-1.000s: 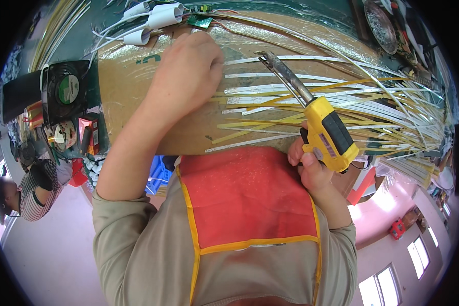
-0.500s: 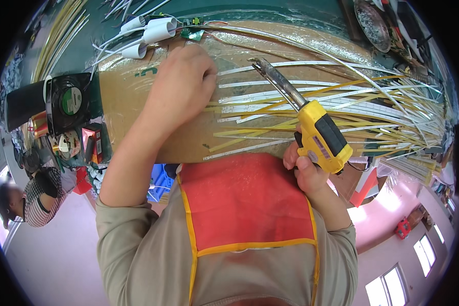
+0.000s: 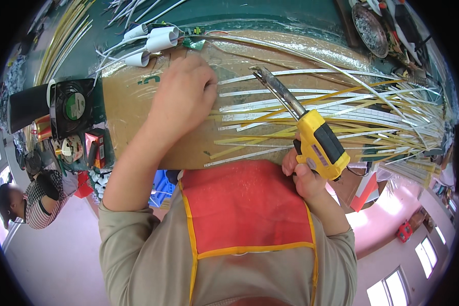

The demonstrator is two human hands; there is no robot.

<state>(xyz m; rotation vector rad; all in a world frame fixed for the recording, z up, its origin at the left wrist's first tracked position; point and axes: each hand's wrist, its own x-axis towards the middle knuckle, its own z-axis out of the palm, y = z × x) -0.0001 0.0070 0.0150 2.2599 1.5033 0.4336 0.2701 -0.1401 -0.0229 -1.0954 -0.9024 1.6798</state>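
Note:
My right hand (image 3: 305,173) grips a yellow and black soldering gun (image 3: 322,143). Its dark metal tip points up and left, above the ends of several thin white and yellow strips (image 3: 270,109) laid side by side. My left hand (image 3: 188,89) is closed, knuckles up, over the brown board, left of the strip ends. Its fingertips and anything between them are hidden. Just beyond it lie white cylindrical plastic housings (image 3: 162,39) with white wires, and a small green circuit board (image 3: 194,44).
On the left stand a black fan (image 3: 70,106) and a small red box (image 3: 95,148). A metal dish (image 3: 370,30) sits at the far right among tools. More strips (image 3: 61,41) lie at the far left. Another person (image 3: 38,201) is off to the left.
The whole view has shifted slightly, with the bench sitting a little lower in the picture. Both hands keep nearly the same pose, and the soldering gun stays in my right hand.

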